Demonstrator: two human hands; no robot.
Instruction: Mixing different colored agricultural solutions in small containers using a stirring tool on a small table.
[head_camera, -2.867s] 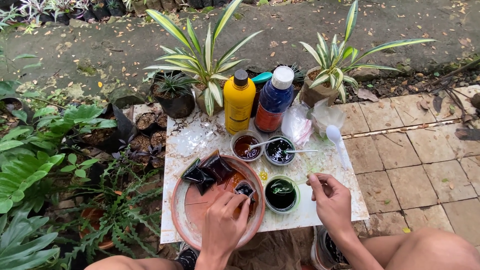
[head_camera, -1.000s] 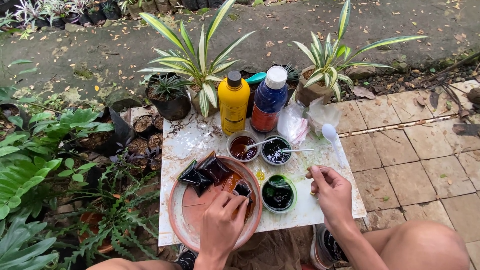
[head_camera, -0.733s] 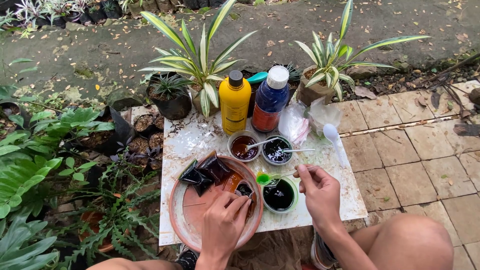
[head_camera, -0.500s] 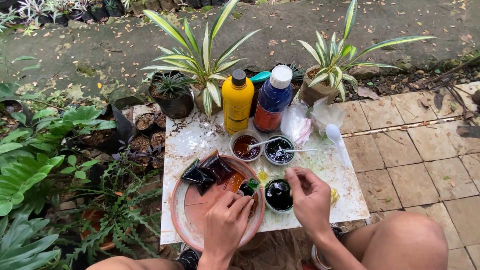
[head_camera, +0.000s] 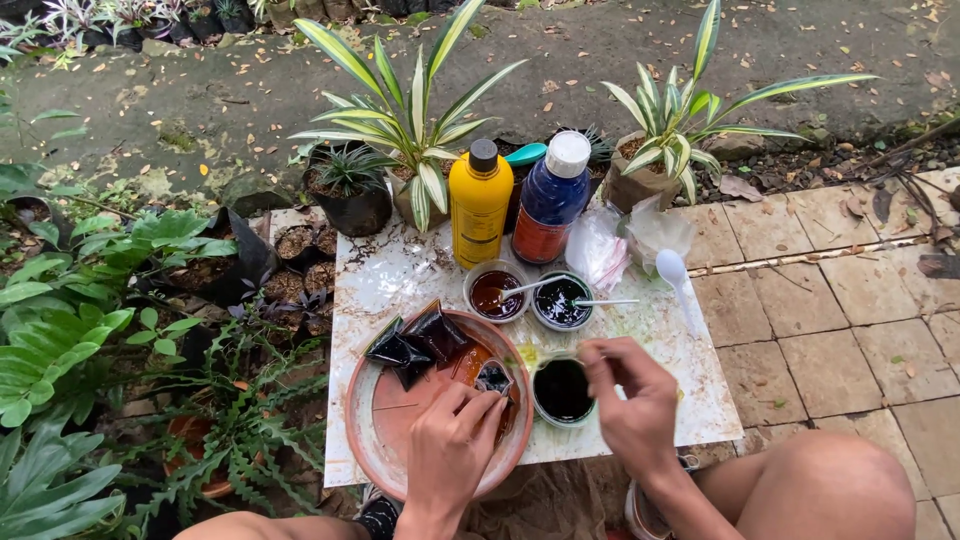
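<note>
My left hand (head_camera: 450, 450) rests inside a terracotta dish (head_camera: 385, 430) and pinches a small black pouch (head_camera: 492, 378) upright at the dish's right side. Several more black pouches (head_camera: 415, 345) lie at the dish's far rim. My right hand (head_camera: 630, 400) hovers beside a green-rimmed cup of dark liquid (head_camera: 563, 390). Its fingers are pinched on a thin handle with a small green spoon tip (head_camera: 526, 353) held between the cup and the pouch.
A white slab (head_camera: 390, 275) carries a yellow bottle (head_camera: 480, 215), a blue bottle (head_camera: 550, 205), two small bowls of dark liquid (head_camera: 497, 293) (head_camera: 560, 298), plastic bags (head_camera: 620, 240) and a white spoon (head_camera: 675, 275). Potted plants (head_camera: 350, 190) crowd the left and back; paving tiles (head_camera: 800, 340) lie to the right.
My right hand moved left from the slab's right side to the cup, carrying the green spoon tip toward the pouch. My left hand stayed in the dish on the pouch.
</note>
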